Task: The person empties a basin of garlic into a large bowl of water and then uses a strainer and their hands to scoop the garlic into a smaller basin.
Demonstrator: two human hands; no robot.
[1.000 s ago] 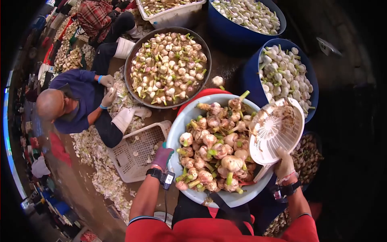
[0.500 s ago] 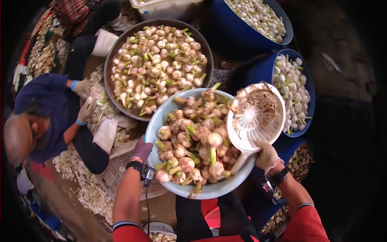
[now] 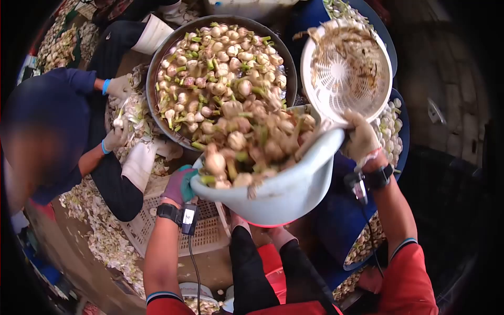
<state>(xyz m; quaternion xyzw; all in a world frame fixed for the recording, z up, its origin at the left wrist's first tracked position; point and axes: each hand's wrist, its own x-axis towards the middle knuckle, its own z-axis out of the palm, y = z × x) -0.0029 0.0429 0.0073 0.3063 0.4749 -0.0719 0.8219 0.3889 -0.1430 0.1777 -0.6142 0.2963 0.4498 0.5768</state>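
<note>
One tilted pale-blue basin (image 3: 265, 202) has the left hand (image 3: 180, 184) at its left edge, fingers clamped on the rim. At the right edge, the right hand (image 3: 362, 138) grips a white strainer (image 3: 344, 84) by its handle; whether its fingers also clamp the basin, I cannot tell. Blurred garlic bulbs (image 3: 236, 139) extend past the basin's far edge, over the near edge of a round dark tub (image 3: 291, 68).

Left grip (image 3: 179, 185) and right grip (image 3: 362, 137) curl, forearms (image 3: 159, 249) outstretched.
</note>
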